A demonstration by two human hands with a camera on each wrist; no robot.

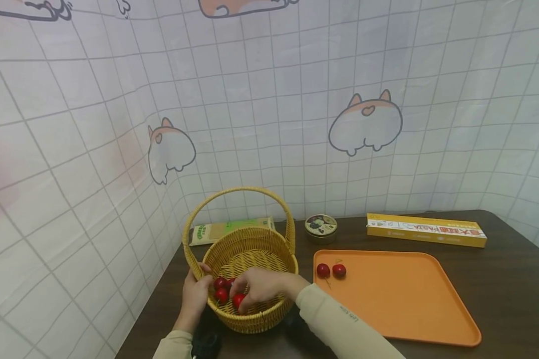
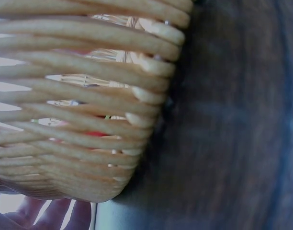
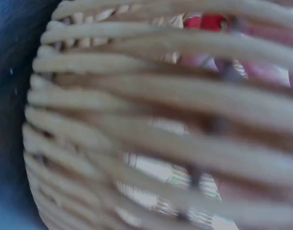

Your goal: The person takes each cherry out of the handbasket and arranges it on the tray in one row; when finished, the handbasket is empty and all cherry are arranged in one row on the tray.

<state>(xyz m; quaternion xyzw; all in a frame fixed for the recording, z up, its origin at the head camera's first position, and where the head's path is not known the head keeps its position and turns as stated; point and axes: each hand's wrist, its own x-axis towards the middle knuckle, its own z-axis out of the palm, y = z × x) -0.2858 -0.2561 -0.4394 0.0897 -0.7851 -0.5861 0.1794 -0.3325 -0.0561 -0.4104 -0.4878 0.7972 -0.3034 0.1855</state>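
A yellow wicker basket [image 1: 251, 326] with a tall hoop handle stands on the dark table. My left hand [image 1: 195, 295] grips its left side at the rim, near the foot of the handle. Inside the basket, my right hand [image 1: 264, 287] reaches down and pinches a red cherry [image 1: 238, 300] between thumb and fingers. Beside that one lie several others, such as a dark red cherry [image 1: 221, 295] at the left inner wall. The left wrist view shows the woven outer wall [image 2: 79, 110] close up, with fingers [image 2: 55, 213] below. In the right wrist view, the weave [image 3: 113, 96] hides most of the hand.
An orange tray [image 1: 395, 299] lies right of the basket, with two cherries [image 1: 339, 270] in its upper left corner. Behind stand a round tin [image 1: 321, 227], a yellow pasta box [image 1: 424, 232] and a green packet [image 1: 206, 233]. A grid-patterned cloth [image 1: 269, 99] hangs behind the table.
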